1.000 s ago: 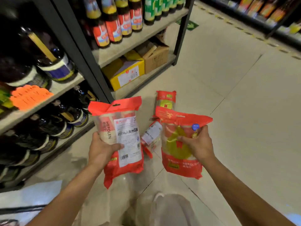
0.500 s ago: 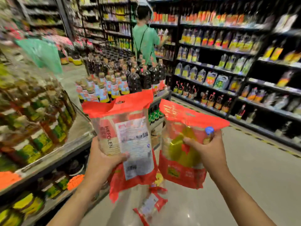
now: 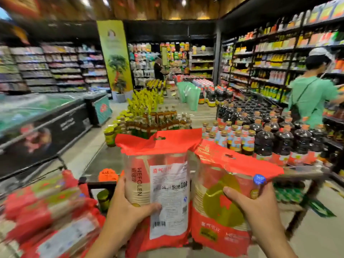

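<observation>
Left hand [image 3: 126, 211] grips the left cup pack [image 3: 167, 183], right hand [image 3: 260, 207] grips the right cup pack [image 3: 223, 216], both upright. The pack pile [image 3: 46, 211] lies nearer the left hand.

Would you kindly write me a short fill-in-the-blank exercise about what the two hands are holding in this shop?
1. The left hand grips the left packet, whose big label is ____.
2. The right hand grips the right packet, which bears a round ____ sticker.
3. The person at the right-hand shelves wears a ____ shirt.
Missing words: white, blue, green.
</observation>
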The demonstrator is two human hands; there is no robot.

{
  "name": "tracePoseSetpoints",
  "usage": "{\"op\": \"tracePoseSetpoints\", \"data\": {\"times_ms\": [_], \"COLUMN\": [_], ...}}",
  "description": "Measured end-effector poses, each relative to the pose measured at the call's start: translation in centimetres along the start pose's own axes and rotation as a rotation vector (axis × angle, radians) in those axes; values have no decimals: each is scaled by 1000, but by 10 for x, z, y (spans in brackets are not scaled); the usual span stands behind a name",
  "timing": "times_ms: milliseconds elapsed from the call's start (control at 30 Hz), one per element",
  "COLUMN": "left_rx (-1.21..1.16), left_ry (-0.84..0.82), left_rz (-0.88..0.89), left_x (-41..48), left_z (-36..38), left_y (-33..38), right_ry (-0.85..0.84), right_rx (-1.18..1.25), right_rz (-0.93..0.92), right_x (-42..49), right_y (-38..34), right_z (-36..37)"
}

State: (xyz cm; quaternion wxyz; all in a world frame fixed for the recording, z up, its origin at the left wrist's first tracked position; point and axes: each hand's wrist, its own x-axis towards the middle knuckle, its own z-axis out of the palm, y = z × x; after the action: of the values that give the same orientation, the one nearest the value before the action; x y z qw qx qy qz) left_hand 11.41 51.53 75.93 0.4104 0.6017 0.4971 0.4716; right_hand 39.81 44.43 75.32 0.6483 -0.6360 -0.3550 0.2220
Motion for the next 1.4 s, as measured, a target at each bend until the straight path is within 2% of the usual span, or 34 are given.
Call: {"op": "tracePoseSetpoints", "data": {"times_ms": [167,333,533,800,1000,1167,1400], "left_rx": [114,188,152,183,169,153,118], "left_ry": [402,743,1052,1277,1353,1373,1398], "left_rz": [-81,-122,-151,-187,-222,-245,-263], "left_x": [-79,-186,-317,-484,-586,-627,-640], "left_z": [-97,-187,-261,-347,-405,-449,-521], "left_y": [2,20,42,43,40,35,0], "right_ry": [-383,-740,-1003,-1196,-1312,-1355,-1389], "right_rx": [86,182,271,320,312,303,283], "right_rz": [41,39,-21,-118,-161,-133,-115], "right_x": [-35,-122,-253,-435,-555,-616,-674], "right_y": [-11,-47,-98,-146,-160,-174,-181], "right_z": [97,178,229,245,253,272,331]}}
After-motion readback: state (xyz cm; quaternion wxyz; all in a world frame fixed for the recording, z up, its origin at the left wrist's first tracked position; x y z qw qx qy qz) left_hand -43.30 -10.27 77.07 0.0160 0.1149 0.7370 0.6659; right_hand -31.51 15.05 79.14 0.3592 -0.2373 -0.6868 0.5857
